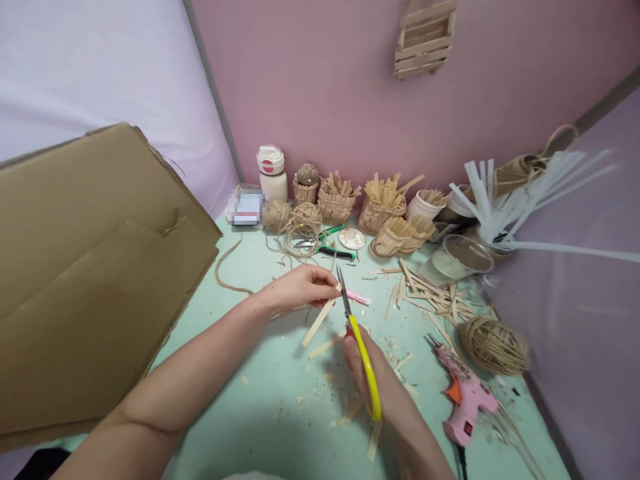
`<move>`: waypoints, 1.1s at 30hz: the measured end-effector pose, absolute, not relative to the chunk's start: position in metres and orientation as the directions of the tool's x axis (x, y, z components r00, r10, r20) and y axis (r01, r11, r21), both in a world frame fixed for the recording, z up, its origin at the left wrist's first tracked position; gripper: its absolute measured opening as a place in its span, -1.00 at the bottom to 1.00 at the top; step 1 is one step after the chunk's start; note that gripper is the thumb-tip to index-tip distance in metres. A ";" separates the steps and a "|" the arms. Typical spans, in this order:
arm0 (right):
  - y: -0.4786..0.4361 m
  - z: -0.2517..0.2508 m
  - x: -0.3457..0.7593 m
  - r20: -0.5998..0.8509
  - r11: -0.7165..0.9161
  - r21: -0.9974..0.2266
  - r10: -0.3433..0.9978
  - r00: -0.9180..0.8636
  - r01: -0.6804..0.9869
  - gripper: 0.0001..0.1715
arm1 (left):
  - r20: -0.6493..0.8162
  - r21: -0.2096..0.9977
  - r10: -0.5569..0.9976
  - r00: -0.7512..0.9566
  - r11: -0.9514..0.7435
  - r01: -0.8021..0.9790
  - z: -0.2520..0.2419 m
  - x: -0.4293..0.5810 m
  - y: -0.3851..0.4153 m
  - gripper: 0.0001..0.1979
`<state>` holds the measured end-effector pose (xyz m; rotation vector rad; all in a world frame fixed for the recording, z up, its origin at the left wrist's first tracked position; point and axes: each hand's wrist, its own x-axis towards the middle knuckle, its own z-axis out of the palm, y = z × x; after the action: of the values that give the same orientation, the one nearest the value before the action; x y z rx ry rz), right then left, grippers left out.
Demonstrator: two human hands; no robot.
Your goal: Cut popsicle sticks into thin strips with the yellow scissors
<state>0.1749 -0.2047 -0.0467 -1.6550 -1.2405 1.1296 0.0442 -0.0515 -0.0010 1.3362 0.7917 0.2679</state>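
Between the thumb and fingers of my left hand [306, 288] is a thin, flat wooden strip [318, 325], slanting down toward me. My right hand [361, 357] grips a pair of scissors [369, 367] with yellow handles, blades pointing away from me. The scissor blades [344, 293] are beside my left fingertips, at the upper end of the strip; whether they touch the wood I cannot tell. Behind the blades a pink pen-like stick [358, 298] lies on the table. Loose wooden offcuts [325, 347] are scattered below my hands.
A pink glue gun [470, 400] and a twine ball [494, 347] lie at right, near piled strips [435, 293] and a plastic cup [460, 260]. Green-handled pliers [336, 252], twine [303, 223] and small baskets [383, 207] line the back. Large cardboard [95, 280] stands left.
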 end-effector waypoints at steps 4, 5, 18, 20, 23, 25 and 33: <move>-0.203 -0.041 0.175 -0.282 -0.292 -0.887 0.956 0.082 0.358 -0.52 | -0.371 0.928 0.573 0.731 0.220 0.299 0.002 0.041 -0.049 -0.80; -0.203 -0.042 0.175 -0.281 -0.290 -0.888 0.957 0.077 0.357 -0.51 | -0.371 0.928 0.570 0.733 0.216 0.303 0.002 0.041 -0.048 -0.80; -0.204 -0.044 0.177 -0.279 -0.287 -0.905 0.958 0.070 0.313 -0.51 | -0.354 0.935 0.556 0.752 0.205 0.288 0.002 0.040 -0.048 -0.80; -0.205 -0.046 0.178 -0.275 -0.284 -0.910 0.959 0.071 0.304 -0.52 | -0.358 0.934 0.554 0.752 0.209 0.291 0.002 0.040 -0.048 -0.80; -0.205 -0.047 0.178 -0.284 -0.289 -0.911 0.957 0.063 0.295 -0.53 | -0.363 0.932 0.563 0.743 0.198 0.305 0.003 0.040 -0.048 -0.79; -0.205 -0.047 0.177 -0.271 -0.279 -0.908 0.960 0.068 0.312 -0.54 | -0.367 0.929 0.563 0.741 0.189 0.317 0.004 0.039 -0.048 -0.78; -0.201 -0.047 0.176 -0.225 -0.268 -0.914 0.960 0.169 0.304 -0.52 | -0.310 0.946 0.539 0.783 0.089 0.312 0.003 0.037 -0.045 -0.72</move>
<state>0.1761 -0.2015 -0.0469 -1.7036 -1.2141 1.1171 0.0371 -0.0445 0.0028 1.5114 0.7180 0.1921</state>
